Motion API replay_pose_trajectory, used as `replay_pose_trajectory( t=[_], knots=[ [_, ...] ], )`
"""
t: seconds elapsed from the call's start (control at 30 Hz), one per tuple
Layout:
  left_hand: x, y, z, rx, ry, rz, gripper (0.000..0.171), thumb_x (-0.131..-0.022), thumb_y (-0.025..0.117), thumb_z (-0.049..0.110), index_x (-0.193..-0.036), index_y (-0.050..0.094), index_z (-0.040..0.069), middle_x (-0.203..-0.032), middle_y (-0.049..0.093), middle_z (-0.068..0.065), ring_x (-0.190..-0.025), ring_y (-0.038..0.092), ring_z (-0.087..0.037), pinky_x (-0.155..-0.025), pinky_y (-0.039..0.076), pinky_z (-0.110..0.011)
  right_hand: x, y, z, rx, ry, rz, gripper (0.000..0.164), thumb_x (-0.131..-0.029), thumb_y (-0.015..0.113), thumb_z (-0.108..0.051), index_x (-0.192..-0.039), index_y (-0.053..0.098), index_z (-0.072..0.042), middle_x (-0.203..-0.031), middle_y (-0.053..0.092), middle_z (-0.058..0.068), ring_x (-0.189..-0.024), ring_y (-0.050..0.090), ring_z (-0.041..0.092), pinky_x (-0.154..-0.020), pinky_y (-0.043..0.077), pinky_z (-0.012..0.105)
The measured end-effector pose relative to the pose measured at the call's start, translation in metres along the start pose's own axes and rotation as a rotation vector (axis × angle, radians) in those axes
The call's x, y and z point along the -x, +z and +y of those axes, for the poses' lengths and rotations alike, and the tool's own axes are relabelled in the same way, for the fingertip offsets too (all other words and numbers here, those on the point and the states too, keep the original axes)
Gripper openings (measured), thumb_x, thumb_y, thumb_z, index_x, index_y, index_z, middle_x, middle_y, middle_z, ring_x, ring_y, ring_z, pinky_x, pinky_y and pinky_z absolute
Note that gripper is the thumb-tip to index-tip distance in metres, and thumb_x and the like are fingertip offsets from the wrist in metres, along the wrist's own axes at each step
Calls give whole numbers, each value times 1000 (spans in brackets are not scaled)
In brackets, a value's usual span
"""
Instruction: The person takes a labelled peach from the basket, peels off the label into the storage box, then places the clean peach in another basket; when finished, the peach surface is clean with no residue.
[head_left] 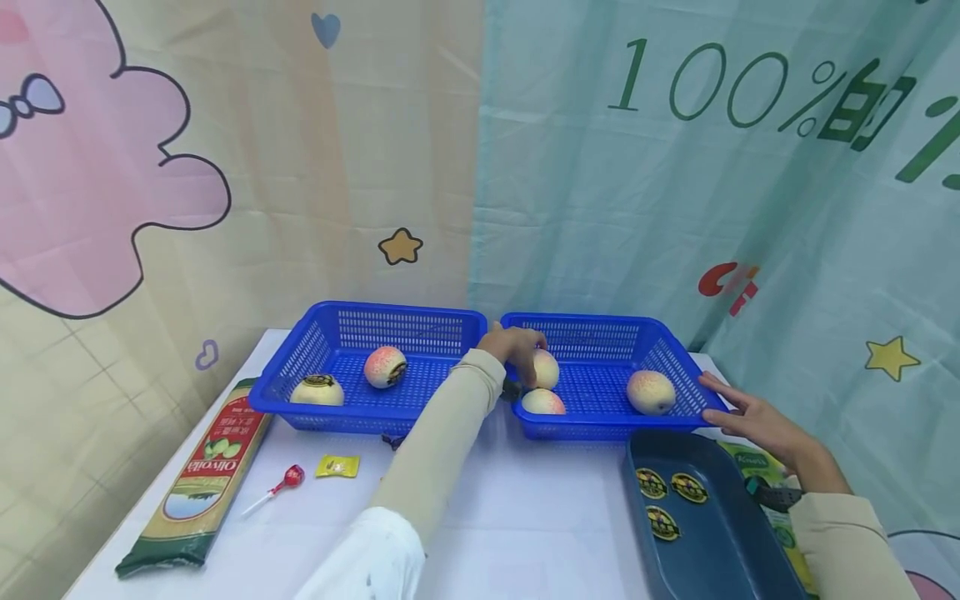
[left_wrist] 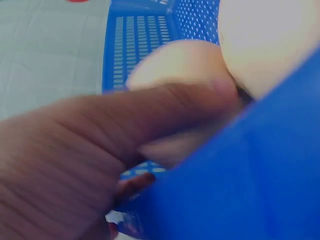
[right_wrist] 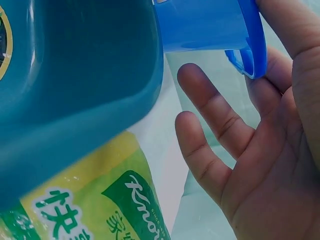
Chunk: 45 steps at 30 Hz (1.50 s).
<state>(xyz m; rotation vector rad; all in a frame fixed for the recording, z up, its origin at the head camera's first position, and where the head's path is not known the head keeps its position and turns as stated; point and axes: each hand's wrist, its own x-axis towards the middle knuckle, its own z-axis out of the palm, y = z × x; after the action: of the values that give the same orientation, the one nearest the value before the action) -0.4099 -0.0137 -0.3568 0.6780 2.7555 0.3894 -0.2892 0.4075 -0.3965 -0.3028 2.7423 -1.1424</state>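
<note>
My left hand reaches into the right blue basket and grips a pale peach near its left end. In the left wrist view the thumb lies across that peach; most other fingers are hidden. A second peach sits just below, and a third peach lies at the basket's right side. My right hand holds this basket's right front corner, the rim between thumb and forefingers; its two outer fingers stand extended.
A left blue basket contains two peaches with black-and-gold stickers. Three round stickers lie in a dark blue tray, beside a green Knorr packet. At left are a noodle packet, a lollipop and a yellow sweet.
</note>
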Motion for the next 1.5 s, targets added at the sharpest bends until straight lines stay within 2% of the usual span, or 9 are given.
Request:
replay_pose_trajectory(
  t=[0.3, 0.57, 0.77, 0.9, 1.0, 1.07, 1.17, 1.27, 1.5],
  knots=[
    [7, -8, -8, -23, 49, 4, 62, -80, 87, 19, -136, 61, 21, -134, 62, 1, -125, 52, -22, -113, 23, -53, -8, 2, -1, 2, -15, -6, 77, -105, 58, -32, -163, 13, -11, -165, 7, 25, -138, 25, 59, -98, 42, 69],
    [35, -24, -40, 308, 271, 64, 61, -89, 79, 13, -143, 53, 7, -144, 53, -14, -132, 50, -32, -102, 48, -39, -10, 4, 5, -5, -27, 5, 74, -107, 54, -30, -163, 10, -9, -165, 4, 27, -137, 25, 61, -97, 43, 69],
    [98, -47, -88, 368, 274, 155, 66, -88, 82, 19, -146, 51, 10, -145, 53, -12, -134, 48, -33, -104, 46, -45, -6, 0, 4, 39, -31, 2, 73, -107, 53, -31, -162, 11, -8, -164, 7, 29, -134, 31, 59, -93, 50, 61],
    [153, -65, -131, 362, 187, 234, 71, -86, 84, 21, -147, 49, 13, -146, 52, -11, -137, 45, -36, -108, 42, -52, -4, -3, -3, 44, -10, 23, 69, -108, 48, -34, -160, 15, -1, -158, 17, 36, -131, 34, 61, -95, 44, 69],
    [199, -69, -166, 332, 103, 295, 77, -85, 85, 26, -149, 46, 10, -149, 49, -15, -139, 40, -41, -109, 37, -59, -9, -1, -13, 67, -25, 125, 69, -108, 49, -37, -158, 23, 3, -152, 29, 39, -129, 34, 61, -93, 39, 76],
    [232, -62, -187, 296, 47, 338, 81, -84, 85, 33, -150, 45, 10, -152, 44, -19, -141, 35, -44, -110, 33, -63, -16, 2, -26, 101, -65, 218, 67, -106, 52, -37, -155, 31, 4, -146, 39, 38, -127, 38, 59, -92, 44, 70],
    [274, -43, -212, 262, -38, 403, 85, -82, 85, 39, -150, 44, 8, -155, 36, -25, -142, 29, -49, -106, 31, -70, -31, 9, -57, 151, -180, 314, 60, -105, 58, -34, -151, 41, 1, -138, 52, 32, -122, 48, 50, -90, 51, 39],
    [301, -20, -231, 260, -105, 455, 88, -81, 85, 44, -151, 44, 9, -155, 32, -29, -141, 27, -53, -101, 32, -76, -52, 21, -102, 168, -307, 286, 56, -104, 60, -30, -151, 44, -4, -134, 58, 24, -118, 55, 40, -86, 46, 23],
    [321, 14, -259, 310, -165, 522, 80, -88, 79, 44, -150, 45, 7, -153, 34, -30, -133, 37, -55, -92, 41, -76, -121, 87, -206, 80, -589, -38, 58, -101, 66, -21, -153, 42, -12, -140, 56, 16, -119, 58, 37, -97, 47, 58]
  ],
)
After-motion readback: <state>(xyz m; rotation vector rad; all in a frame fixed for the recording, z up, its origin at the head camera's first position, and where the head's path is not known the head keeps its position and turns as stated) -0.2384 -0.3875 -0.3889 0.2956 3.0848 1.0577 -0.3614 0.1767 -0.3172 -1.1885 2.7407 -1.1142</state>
